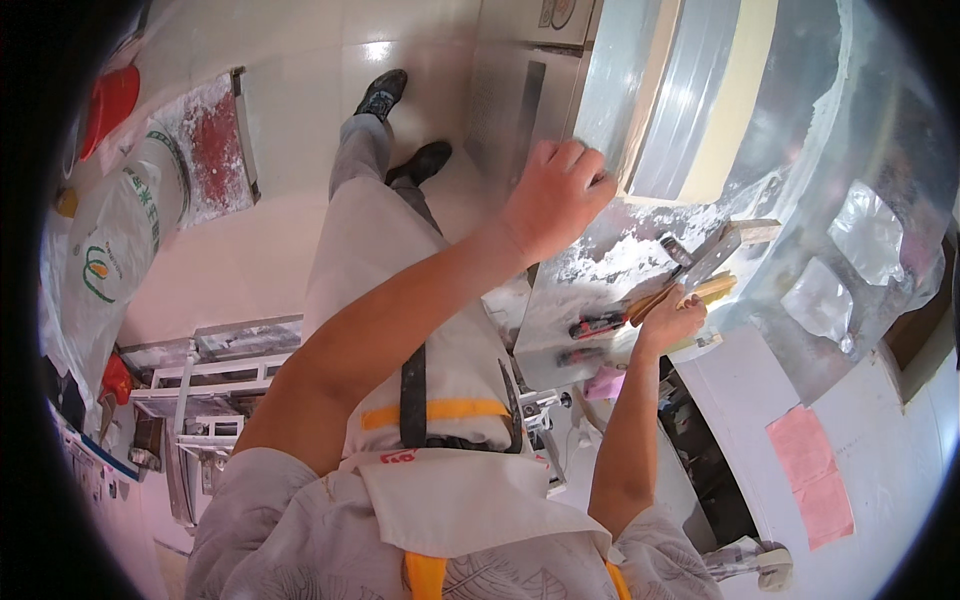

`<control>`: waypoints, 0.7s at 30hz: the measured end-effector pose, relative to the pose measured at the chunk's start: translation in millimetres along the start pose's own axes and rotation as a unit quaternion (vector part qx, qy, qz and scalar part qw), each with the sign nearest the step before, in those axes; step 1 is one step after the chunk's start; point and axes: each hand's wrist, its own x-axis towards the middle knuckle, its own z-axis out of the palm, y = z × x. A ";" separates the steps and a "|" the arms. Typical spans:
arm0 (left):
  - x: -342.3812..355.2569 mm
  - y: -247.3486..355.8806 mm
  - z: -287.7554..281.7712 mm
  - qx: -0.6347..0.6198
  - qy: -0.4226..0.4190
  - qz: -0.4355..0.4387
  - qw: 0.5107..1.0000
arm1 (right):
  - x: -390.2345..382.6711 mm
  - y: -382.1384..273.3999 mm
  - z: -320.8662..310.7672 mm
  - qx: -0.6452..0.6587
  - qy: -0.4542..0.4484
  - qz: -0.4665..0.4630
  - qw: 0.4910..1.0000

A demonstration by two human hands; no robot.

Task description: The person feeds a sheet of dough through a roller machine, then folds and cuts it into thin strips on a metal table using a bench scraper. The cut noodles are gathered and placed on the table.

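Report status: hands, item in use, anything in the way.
Left grip curled, contents unclear. Right grip closed on wooden tool. Red-black tool close beside it.

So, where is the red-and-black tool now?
The tool lies right of centre in the head view, on the metal worktop, just left of the right hand.

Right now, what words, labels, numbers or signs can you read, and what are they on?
Plastic sack: green lettering and logo; wording not repeated here.
Apron: red mark, too small to read.
Box at picture's top: dark print, cut off, unclear.
Pink papers: none I can make out.
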 end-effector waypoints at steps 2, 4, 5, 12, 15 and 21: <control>-2.1 2.0 -0.6 0.021 -0.018 0.018 0.999 | 1.9 -15.3 -9.7 0.031 0.017 -0.025 0.999; -5.3 3.6 -1.3 0.038 -0.072 0.030 0.996 | 0.0 -58.6 -25.2 0.178 -0.007 -0.016 0.984; -8.2 5.1 -3.4 0.048 -0.101 0.037 0.993 | 0.5 -78.8 -31.6 0.251 -0.019 -0.012 0.968; -28.2 27.2 -37.3 -0.078 -0.083 0.044 0.993 | 14.6 -187.3 -55.4 0.289 -0.061 -0.283 0.913; -9.5 24.8 -58.9 -0.117 -0.079 -0.013 0.990 | 19.1 -212.9 -55.4 0.306 -0.053 -0.277 0.909; 32.6 1.3 -112.2 -0.107 -0.097 -0.082 0.986 | 23.9 -216.9 -49.5 0.319 -0.069 -0.244 0.913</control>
